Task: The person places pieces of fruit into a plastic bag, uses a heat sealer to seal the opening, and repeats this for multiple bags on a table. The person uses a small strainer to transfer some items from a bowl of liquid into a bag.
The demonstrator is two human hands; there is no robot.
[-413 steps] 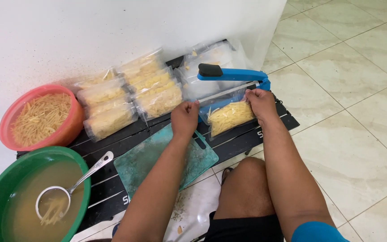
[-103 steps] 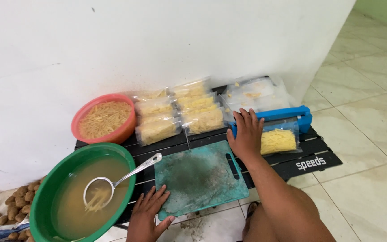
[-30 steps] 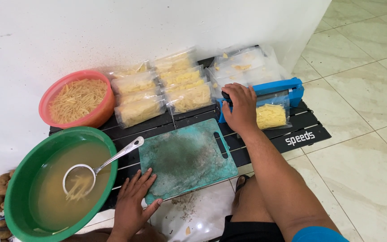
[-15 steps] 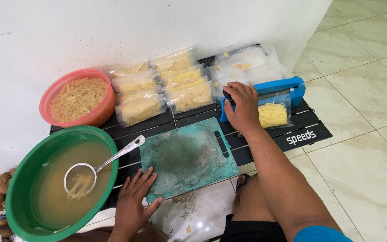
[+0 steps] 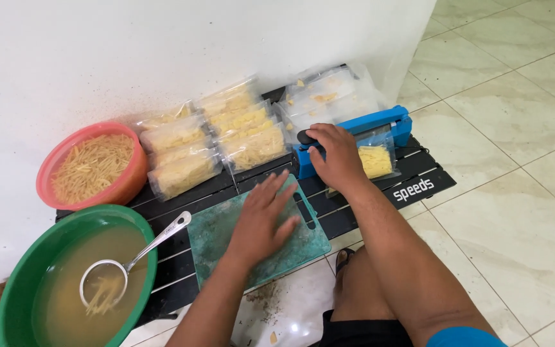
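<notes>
Starting at the far left, a green basin (image 5: 17, 283) holds cloudy yellowish liquid, and a metal strainer ladle (image 5: 107, 289) rests in it with pale strips in its bowl and its handle leaning out over the rim to the right. Just behind the basin, against the white wall (image 5: 130, 51), sits a pink bowl (image 5: 126, 183) full of thin yellow strips. Beside that bowl, clear filled bags (image 5: 220, 141) of the same yellow strips lie in rows on a black slatted table (image 5: 367, 199).

Nearer the person, a worn teal cutting board (image 5: 216, 241) lies on the table. The left hand (image 5: 261, 218) rests flat on it, palm down, fingers spread wide and holding nothing.

Further right, the right hand (image 5: 335, 157) lies curled over the arm of a blue bag sealer (image 5: 380, 122), fingers bent down around the bar near its black knob (image 5: 306, 137), pressing on it. The sealer's arm appears to be down. A small clear bag (image 5: 376, 160) of yellow strips sits under the bar, just beside the hand, its open end tucked into the sealer and its body lying toward the front of the table. Behind the sealer lies a pile of mostly empty clear bags (image 5: 329, 96). Pale tiled floor (image 5: 515, 128) fills the right side.
</notes>
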